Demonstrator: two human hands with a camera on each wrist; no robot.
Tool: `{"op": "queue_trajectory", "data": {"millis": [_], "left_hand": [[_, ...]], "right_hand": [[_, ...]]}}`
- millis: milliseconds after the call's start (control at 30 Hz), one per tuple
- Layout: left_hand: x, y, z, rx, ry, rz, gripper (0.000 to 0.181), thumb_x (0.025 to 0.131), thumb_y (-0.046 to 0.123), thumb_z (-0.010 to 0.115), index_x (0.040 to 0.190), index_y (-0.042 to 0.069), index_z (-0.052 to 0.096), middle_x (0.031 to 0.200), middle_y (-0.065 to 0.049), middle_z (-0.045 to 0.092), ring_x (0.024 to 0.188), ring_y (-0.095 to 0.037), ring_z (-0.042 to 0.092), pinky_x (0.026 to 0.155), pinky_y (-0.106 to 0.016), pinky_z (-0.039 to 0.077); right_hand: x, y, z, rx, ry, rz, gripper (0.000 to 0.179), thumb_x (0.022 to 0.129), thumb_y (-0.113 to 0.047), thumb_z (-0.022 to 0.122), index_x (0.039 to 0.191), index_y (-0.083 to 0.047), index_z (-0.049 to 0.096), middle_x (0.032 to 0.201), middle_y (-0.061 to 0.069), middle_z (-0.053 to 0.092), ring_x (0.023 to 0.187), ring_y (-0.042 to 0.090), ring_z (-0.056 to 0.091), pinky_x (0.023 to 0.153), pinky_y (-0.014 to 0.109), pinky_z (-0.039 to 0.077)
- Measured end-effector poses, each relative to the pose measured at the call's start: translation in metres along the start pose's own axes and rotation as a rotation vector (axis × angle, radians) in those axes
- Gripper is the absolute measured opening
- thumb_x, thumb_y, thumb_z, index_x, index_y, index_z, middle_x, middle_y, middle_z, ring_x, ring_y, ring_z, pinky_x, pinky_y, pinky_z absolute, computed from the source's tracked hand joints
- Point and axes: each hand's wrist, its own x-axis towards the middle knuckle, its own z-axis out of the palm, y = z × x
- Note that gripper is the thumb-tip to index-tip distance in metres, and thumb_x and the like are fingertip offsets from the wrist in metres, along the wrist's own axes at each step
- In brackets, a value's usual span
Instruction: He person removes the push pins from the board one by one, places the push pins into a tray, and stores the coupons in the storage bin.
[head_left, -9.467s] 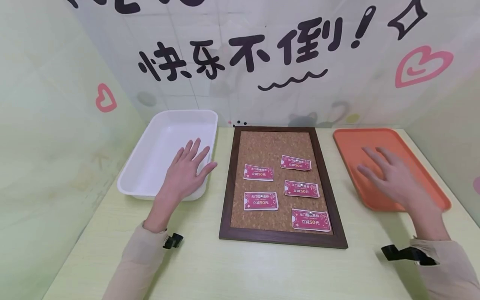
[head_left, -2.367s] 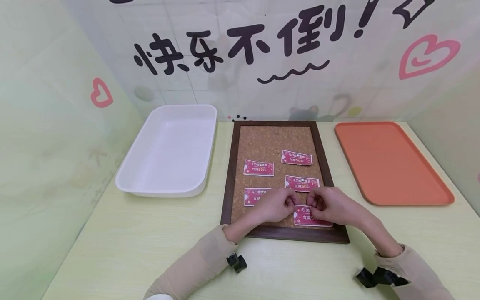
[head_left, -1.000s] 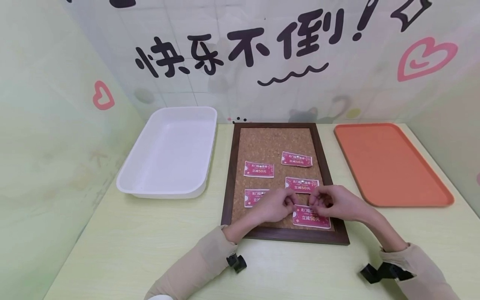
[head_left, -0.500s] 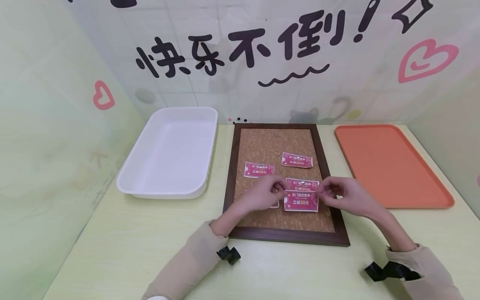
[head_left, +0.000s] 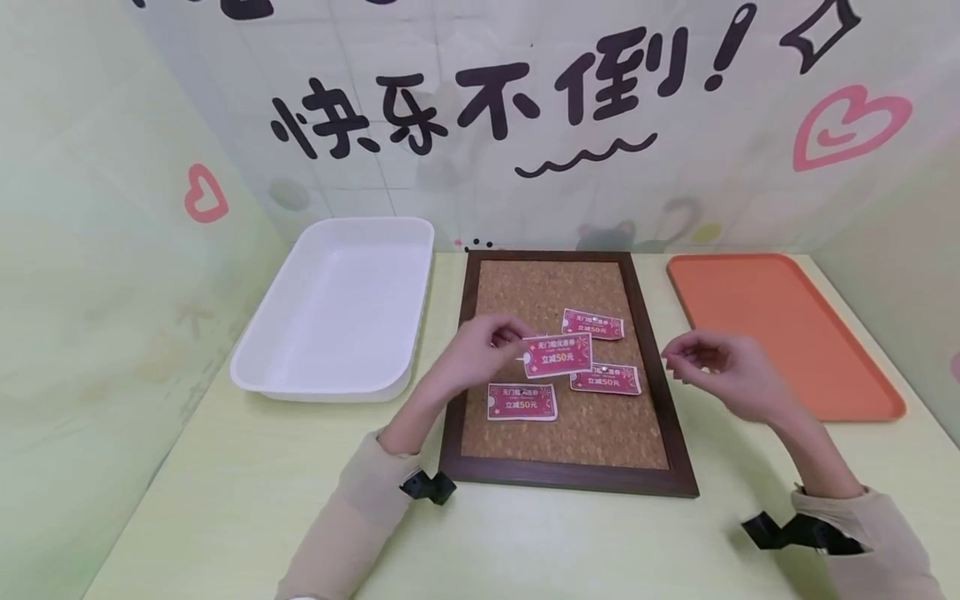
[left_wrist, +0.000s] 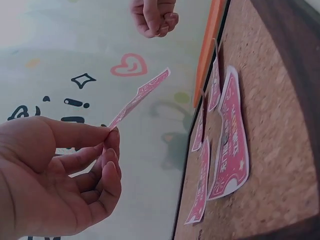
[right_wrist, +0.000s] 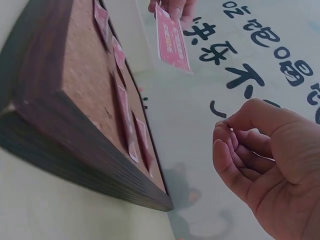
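My left hand [head_left: 483, 350] pinches a pink coupon [head_left: 557, 356] by its left end, up off the corkboard [head_left: 551, 287]. In the left wrist view this coupon [left_wrist: 140, 97] stands nearly edge-on, thumb and index finger at its near end. My right hand [head_left: 727, 375] hovers past the board's right edge, thumb and index fingertips pressed together. The right wrist view shows that pinch [right_wrist: 226, 124], the pin between the tips almost wholly hidden. Pinned to the cork are an upper right coupon [head_left: 592, 324], a middle right coupon [head_left: 606, 379] and a lower left coupon [head_left: 522, 402]; another is mostly covered by the held one.
To the left of the board stands a deep white basin [head_left: 330, 308]. An orange tray [head_left: 757, 292] lies on the right, partly behind my right hand. A dark wooden frame [head_left: 570, 477] edges the corkboard, and a printed backdrop [head_left: 480, 183] rises behind the table [head_left: 525, 550].
The lower right coupon has come off the board and risen up and left in my left hand; its pin no longer shows on it. My right hand has moved right, off the board.
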Motion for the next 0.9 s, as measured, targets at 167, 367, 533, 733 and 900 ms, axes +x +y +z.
{"op": "queue_trajectory", "data": {"millis": [167, 367, 533, 733, 900], "left_hand": [[-0.001, -0.004, -0.019, -0.033, 0.069, -0.014, 0.016, 0.097, 0.008, 0.064, 0.111, 0.002, 0.07, 0.095, -0.007, 0.068, 0.088, -0.028, 0.063, 0.073, -0.029, 0.051], [-0.005, -0.014, -0.042, -0.048, 0.152, -0.038, 0.015, 0.098, 0.01, 0.064, 0.11, 0.003, 0.069, 0.098, -0.009, 0.068, 0.09, -0.026, 0.061, 0.075, -0.032, 0.05], [-0.011, -0.027, -0.061, -0.038, 0.215, -0.089, 0.017, 0.099, 0.015, 0.065, 0.11, 0.004, 0.069, 0.097, -0.009, 0.067, 0.088, -0.024, 0.06, 0.072, -0.032, 0.048], [-0.021, -0.045, -0.085, -0.081, 0.289, -0.145, 0.023, 0.099, 0.012, 0.063, 0.116, -0.004, 0.066, 0.102, -0.017, 0.067, 0.089, -0.027, 0.06, 0.073, -0.03, 0.051], [-0.029, -0.062, -0.108, -0.091, 0.369, -0.196, 0.027, 0.1, 0.014, 0.062, 0.119, -0.005, 0.064, 0.105, -0.017, 0.065, 0.087, -0.023, 0.059, 0.076, -0.031, 0.053]], "right_hand": [[0.001, 0.007, -0.014, 0.001, 0.061, 0.049, 0.012, 0.092, 0.008, 0.066, 0.103, 0.004, 0.068, 0.087, -0.008, 0.071, 0.075, 0.006, 0.068, 0.065, 0.017, 0.053], [0.004, 0.023, -0.03, -0.03, 0.125, 0.083, 0.012, 0.095, 0.003, 0.064, 0.106, 0.006, 0.066, 0.087, -0.009, 0.071, 0.074, 0.005, 0.068, 0.066, 0.017, 0.054], [0.004, 0.036, -0.04, -0.058, 0.174, 0.121, 0.014, 0.097, -0.001, 0.064, 0.109, 0.006, 0.066, 0.087, -0.015, 0.07, 0.074, 0.006, 0.068, 0.066, 0.016, 0.053], [0.004, 0.05, -0.048, -0.075, 0.248, 0.194, 0.016, 0.096, -0.001, 0.066, 0.11, 0.007, 0.067, 0.085, -0.013, 0.071, 0.072, 0.003, 0.066, 0.065, 0.012, 0.051], [0.001, 0.053, -0.059, -0.08, 0.289, 0.27, 0.021, 0.097, -0.009, 0.068, 0.111, 0.007, 0.066, 0.085, -0.004, 0.073, 0.071, 0.002, 0.067, 0.067, 0.012, 0.051]]}}
